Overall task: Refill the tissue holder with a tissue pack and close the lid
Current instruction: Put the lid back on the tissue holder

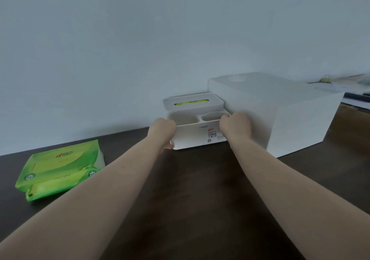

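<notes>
A white tissue holder (197, 137) stands on the dark table near the wall. Its front part has open compartments, and a label is stuck on the front wall. Behind them its white lid (193, 103) lies on top, with green showing through the slot. My left hand (163, 132) grips the holder's left front corner. My right hand (236, 126) grips its right front edge. Two green tissue packs (60, 168) lie stacked on the table at the left, apart from both hands.
A large white box (280, 117) stands right beside the holder on its right, against the wall. Papers and small items (348, 83) lie at the far right. The dark wooden table (200, 199) stretches toward me between my arms.
</notes>
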Demonstrator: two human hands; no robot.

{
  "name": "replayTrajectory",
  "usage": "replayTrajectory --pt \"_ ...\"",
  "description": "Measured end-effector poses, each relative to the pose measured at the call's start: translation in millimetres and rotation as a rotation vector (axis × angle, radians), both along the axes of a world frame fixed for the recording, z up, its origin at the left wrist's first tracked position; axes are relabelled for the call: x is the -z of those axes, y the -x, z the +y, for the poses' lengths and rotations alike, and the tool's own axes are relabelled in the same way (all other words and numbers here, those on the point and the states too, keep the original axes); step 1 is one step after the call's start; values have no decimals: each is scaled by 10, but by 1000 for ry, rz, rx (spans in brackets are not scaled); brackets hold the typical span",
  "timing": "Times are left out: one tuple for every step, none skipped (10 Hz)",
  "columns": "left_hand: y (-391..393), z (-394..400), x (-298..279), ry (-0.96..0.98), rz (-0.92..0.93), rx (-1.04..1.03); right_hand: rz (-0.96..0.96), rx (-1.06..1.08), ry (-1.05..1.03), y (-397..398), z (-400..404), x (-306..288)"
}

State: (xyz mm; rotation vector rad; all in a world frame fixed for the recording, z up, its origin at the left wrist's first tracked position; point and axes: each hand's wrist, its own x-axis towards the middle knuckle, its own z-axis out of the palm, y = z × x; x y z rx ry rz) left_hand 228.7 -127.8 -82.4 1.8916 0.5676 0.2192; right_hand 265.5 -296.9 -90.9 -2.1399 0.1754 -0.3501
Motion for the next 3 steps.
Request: replayTrajectory --pt "3 14 94 211 -41 60 -24 36 -28 19 28 47" --pt "88 46 187 425 -103 130 -56 58 -7 92 22 95" --pt "146 99 412 410 -124 154 -48 14 -46 228 -56 142"
